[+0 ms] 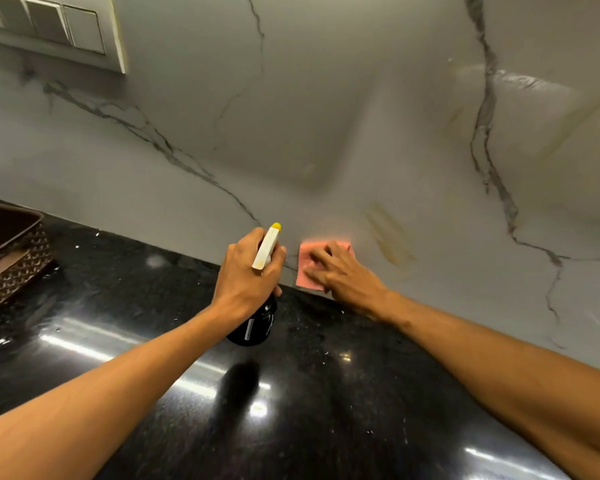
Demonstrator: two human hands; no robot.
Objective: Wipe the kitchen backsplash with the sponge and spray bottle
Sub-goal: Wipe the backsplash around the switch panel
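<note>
A: One of each thing, counting from the left?
B: Yes. One brown woven plastic basket at the left edge, one white switch panel upper left, one black spray bottle with a white trigger at centre, and one flat pink square sponge just to its right.
A: And the two hands?
B: They are apart. The left hand grips the bottle's neck above the glossy black stone countertop. The right hand, fingers spread, presses the sponge against the grey veined marble backsplash.
</note>
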